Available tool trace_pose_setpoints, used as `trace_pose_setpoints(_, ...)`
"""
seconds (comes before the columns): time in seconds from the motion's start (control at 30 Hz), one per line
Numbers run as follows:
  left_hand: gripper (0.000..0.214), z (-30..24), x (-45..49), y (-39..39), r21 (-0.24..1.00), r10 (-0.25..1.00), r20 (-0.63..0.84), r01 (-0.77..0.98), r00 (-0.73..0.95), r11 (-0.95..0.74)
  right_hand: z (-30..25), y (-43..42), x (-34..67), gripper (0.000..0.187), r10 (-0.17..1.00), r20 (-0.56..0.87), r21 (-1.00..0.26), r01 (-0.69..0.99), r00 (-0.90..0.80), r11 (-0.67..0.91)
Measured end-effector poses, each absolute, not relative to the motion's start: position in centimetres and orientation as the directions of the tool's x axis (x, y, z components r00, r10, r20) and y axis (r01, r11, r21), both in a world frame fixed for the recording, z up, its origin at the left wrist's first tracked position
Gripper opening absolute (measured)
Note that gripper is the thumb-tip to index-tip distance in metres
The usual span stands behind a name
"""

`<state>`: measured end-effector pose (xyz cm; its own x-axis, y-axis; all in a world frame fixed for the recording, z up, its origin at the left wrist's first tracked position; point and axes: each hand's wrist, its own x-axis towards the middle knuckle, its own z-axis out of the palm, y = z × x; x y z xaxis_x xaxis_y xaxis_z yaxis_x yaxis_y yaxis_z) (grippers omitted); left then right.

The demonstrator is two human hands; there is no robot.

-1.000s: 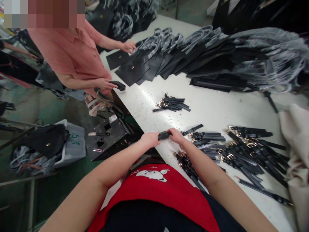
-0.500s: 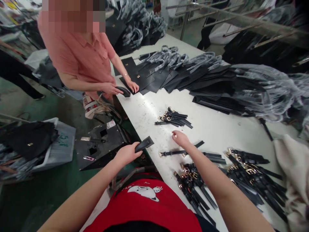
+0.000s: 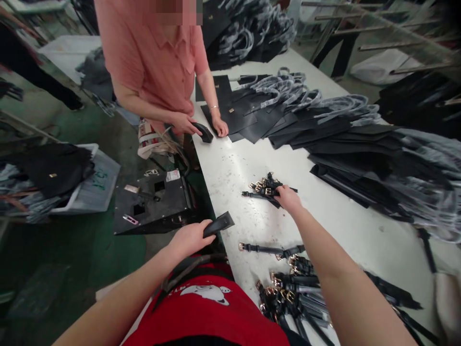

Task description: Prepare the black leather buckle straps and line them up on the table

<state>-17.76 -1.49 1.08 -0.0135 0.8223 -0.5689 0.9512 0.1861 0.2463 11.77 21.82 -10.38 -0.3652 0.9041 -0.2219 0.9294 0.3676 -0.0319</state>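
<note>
Reaching for the far buckled straps (image 3: 264, 188), right hand (image 3: 288, 199) sits on the pile, can't tell its grip. Left hand (image 3: 190, 238) is closed round a black wedge (image 3: 219, 224). Next up probably means pinching one strap free.

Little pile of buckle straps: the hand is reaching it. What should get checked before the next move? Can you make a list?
1. The right hand is on the small pile of buckled straps: ok, it touches the pile's right edge.
2. One strap singled out: cannot tell, the hand hides the grip.
3. The left hand grips the black wedge-shaped piece: ok, held at the table edge.
4. Bare table beside the pile: ok, white surface shows.
5. The co-worker's hand is apart from the pile: ok, it rests on the flat black panels farther off.
</note>
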Motion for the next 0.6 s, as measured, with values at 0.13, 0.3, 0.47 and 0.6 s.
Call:
trace_pose_setpoints(0.13, 0.044, 0.7, -17.2, -1.7, 0.247, 0.841, -0.542, 0.958, 0.013, 0.144, -8.6, 18.5, 10.9, 0.024, 0.863, -0.109, -0.054, 0.87, -0.493, 0.49)
trace_pose_setpoints(0.3, 0.046, 0.7, -15.8, -1.6, 0.221, 0.834, -0.548, 0.973, 0.071, 0.063, -11.6, 9.9, 8.1, 0.018, 0.78, -0.199, -0.262, 0.799, -0.593, 0.54)
trace_pose_setpoints(0.47, 0.048, 0.2, -15.0, -1.5, 0.181, 0.831, -0.537, 0.982, 0.144, -0.053, -15.9, 6.3, 7.7, 0.027, 0.861, -0.147, -0.487, 0.793, -0.487, 0.366)
trace_pose_setpoints(0.6, 0.047, -0.5, -14.2, -1.3, 0.128, 0.81, -0.56, 0.984, 0.177, -0.126, -16.2, 7.0, 8.6, 0.03, 0.873, -0.168, -0.563, 0.771, -0.458, 0.296)
